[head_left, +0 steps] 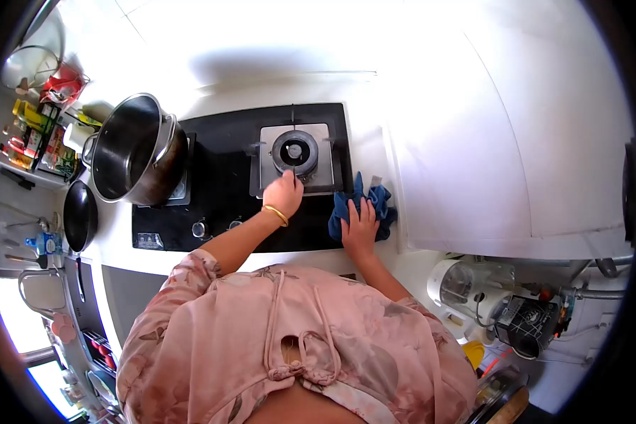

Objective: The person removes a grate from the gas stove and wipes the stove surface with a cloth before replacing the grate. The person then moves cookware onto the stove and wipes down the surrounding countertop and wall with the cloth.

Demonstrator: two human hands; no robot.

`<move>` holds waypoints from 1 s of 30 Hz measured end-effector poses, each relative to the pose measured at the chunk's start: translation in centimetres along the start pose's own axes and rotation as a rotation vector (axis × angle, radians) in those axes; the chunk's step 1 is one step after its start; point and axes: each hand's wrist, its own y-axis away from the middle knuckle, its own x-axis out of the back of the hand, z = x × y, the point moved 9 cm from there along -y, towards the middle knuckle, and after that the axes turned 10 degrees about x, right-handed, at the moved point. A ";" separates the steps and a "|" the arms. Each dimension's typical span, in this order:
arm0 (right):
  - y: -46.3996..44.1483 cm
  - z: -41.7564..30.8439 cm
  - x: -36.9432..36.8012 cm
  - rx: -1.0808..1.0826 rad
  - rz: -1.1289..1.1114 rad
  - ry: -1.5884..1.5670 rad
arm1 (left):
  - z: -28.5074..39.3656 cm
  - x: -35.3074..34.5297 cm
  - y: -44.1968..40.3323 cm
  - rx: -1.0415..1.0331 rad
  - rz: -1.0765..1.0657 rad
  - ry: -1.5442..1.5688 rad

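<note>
My left hand [283, 195], with a gold bangle at the wrist, is closed at the front prong of the pan support around the gas burner [295, 150]. The fingertips seem to pinch that dark prong, though part of the grip is hidden. The burner sits on a square metal plate in the black glass hob [222, 152]. My right hand [361, 227] lies over a bunched blue cloth [338, 221] at the hob's right front corner, fingers curved onto it. Folds of the cloth stick out around the fingers.
A large dark pot [131, 152] stands over the left burner. Beside it are a black frying pan [80, 215] and a rack of bottles [32, 141]. Control knobs [200, 228] line the hob's front. A white appliance [466, 283] stands at the right.
</note>
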 end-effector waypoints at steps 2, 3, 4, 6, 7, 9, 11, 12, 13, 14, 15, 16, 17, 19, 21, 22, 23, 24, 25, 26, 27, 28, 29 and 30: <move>0.6 -2.4 0.2 0.023 0.015 -0.053 | 1.4 5.9 -0.4 -0.040 0.118 0.025; 0.1 1.3 2.0 0.051 -0.014 0.012 | 5.1 5.4 -2.0 -0.056 0.136 0.081; -0.1 -0.5 1.6 0.057 -0.023 -0.009 | 4.0 7.4 -3.6 -0.080 0.137 0.107; -1.1 -1.2 1.0 0.081 0.000 -0.071 | 4.0 9.9 -6.8 -0.363 0.098 -0.029; -1.1 -0.4 0.9 0.085 0.016 -0.118 | 4.9 11.4 -6.5 -0.604 0.204 -0.175; -2.6 0.6 1.4 0.085 0.111 -0.225 | 3.3 14.4 -7.6 -0.037 -0.286 0.684; -4.3 0.5 3.2 0.065 0.236 -0.343 | 1.1 15.8 -7.6 0.264 -0.245 1.086; -4.8 -0.1 3.3 0.034 0.238 -0.364 | 1.0 16.8 -7.2 0.274 -0.229 1.181; -5.1 -1.5 2.1 0.004 0.101 -0.222 | 0.9 18.0 -6.7 0.281 -0.207 1.270; -5.1 -2.5 1.0 -0.022 -0.038 -0.072 | 0.8 18.9 -6.3 0.265 -0.165 1.322; -5.1 -2.8 -0.3 -0.047 -0.174 0.079 | 0.5 19.8 -5.9 0.247 -0.122 1.371; -5.4 -2.6 -1.0 -0.036 -0.162 0.084 | 0.1 20.6 -5.4 0.230 -0.103 1.367; -6.4 -1.8 -1.6 -0.026 -0.137 0.078 | -0.5 21.2 -4.8 0.288 -0.033 1.396; -9.4 -0.4 -2.3 -0.014 -0.098 0.051 | -1.8 22.9 -3.9 0.306 0.067 1.365; -13.5 1.6 -4.0 -0.006 -0.106 0.036 | -3.0 24.0 -3.3 0.206 0.113 1.343; -16.0 2.5 -4.9 0.016 -0.128 0.021 | -3.2 24.3 -3.3 0.183 0.094 1.387; -18.5 3.0 -5.5 0.053 -0.146 0.026 | -3.3 24.6 -3.2 0.160 0.073 1.432; -20.7 3.3 -6.4 0.092 -0.146 0.047 | -4.0 24.5 -3.1 0.211 0.067 1.498; -22.6 3.8 -7.5 0.128 -0.144 0.046 | -4.5 24.4 -3.0 0.255 0.064 1.567; -24.6 4.2 -8.4 0.123 -0.182 0.027 | -5.2 24.2 -3.1 0.265 0.107 1.618; -26.5 4.2 -9.4 0.119 -0.222 0.009 | -5.5 24.0 -3.4 0.219 0.045 1.630; -28.2 4.0 -10.3 0.117 -0.250 0.018 | -5.8 23.8 -3.6 0.176 -0.021 1.640; -29.7 3.7 -11.2 0.113 -0.279 0.029 | -5.9 23.7 -3.6 0.132 -0.089 1.649; -31.2 2.8 -12.4 0.101 -0.348 0.058 | -5.7 23.6 -3.7 0.149 -0.096 1.653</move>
